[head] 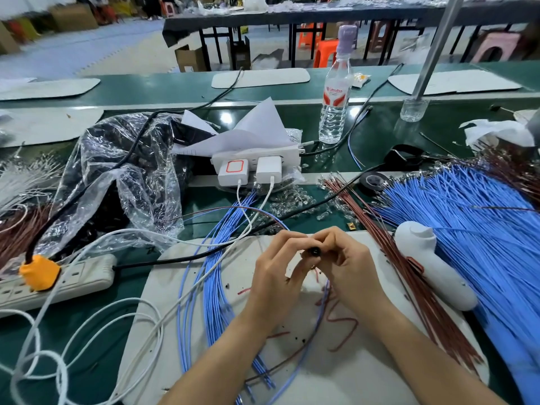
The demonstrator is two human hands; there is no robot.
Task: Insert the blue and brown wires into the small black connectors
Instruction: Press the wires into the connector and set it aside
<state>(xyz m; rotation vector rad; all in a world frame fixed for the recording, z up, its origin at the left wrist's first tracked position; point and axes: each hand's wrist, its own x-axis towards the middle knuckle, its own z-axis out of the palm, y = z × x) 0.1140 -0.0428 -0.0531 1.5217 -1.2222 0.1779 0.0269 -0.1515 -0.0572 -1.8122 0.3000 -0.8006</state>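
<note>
My left hand (276, 276) and my right hand (347, 267) meet above the white work mat (187, 302), fingertips pinched together around a small black connector (314, 251). A blue wire (320, 314) and a brown wire (295, 358) hang from under my right hand and loop down across the mat. A bundle of blue wires (216, 287) lies left of my hands. A large heap of blue wires (473, 244) and a fan of brown wires (388, 247) lie to the right. How each wire enters the connector is hidden by my fingers.
A white handheld tool (432, 264) lies on the wires at right. Two power strips (70, 276) (257, 162) with chargers and white cables sit left and centre. A crumpled plastic bag (122, 176), a water bottle (336, 97), black tape rolls (372, 181) and small clear parts (295, 200) crowd the green bench.
</note>
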